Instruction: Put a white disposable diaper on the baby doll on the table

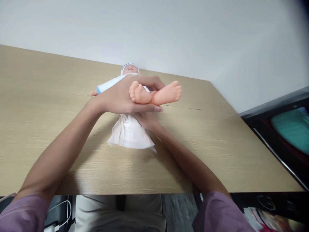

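A baby doll (169, 92) lies on its back on the table, head at the far side, bare feet raised towards me. It wears a white cap and a white top with a blue cuff. My left hand (116, 95) is closed round its ankles, thumb below and fingers above. Beneath the legs, my right hand (150, 120) reaches in by the doll's bottom, touching a white diaper (131, 133). The near end of this diaper spreads towards me, and its upper part is gathered. My right fingers are mostly hidden behind my left hand.
The light wooden table (207, 148) has its front edge close to my lap. A pale wall (96, 29) rises behind it. On the right stands a dark-framed object with a greenish panel (293, 129). A white cable (69, 207) hangs below the table at left.
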The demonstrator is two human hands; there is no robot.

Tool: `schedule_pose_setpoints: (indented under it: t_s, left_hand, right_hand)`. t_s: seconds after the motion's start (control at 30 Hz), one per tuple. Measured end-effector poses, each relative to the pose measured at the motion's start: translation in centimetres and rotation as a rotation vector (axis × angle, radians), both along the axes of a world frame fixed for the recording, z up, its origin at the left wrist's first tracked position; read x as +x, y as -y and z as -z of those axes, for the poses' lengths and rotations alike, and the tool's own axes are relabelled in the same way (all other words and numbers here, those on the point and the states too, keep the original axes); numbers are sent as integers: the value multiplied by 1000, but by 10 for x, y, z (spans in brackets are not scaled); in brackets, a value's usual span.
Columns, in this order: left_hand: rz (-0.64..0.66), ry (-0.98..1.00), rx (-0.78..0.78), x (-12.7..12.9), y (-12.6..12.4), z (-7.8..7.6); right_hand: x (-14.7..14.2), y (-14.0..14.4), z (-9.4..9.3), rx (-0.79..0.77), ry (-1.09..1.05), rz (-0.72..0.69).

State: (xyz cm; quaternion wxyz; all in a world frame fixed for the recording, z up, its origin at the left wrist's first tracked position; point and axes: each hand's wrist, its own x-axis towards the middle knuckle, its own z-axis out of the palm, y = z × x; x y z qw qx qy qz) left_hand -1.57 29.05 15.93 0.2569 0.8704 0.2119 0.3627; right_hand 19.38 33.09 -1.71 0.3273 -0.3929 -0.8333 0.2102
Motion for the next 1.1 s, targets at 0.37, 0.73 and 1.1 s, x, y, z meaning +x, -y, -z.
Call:
schedule_pose_setpoints:
  t_s: [0.37,0.73,1.1]
  left_hand:
    - [-44,-19,-34,3,13,41]
    - [-60,-151,84,-61,33,89]
    - [27,-306,114,-123,41,140]
  right_hand:
    - [44,66,4,253,-292,160]
    - [66,58,-6,284,-142,-166]
    - [84,40,5,326,36,-336]
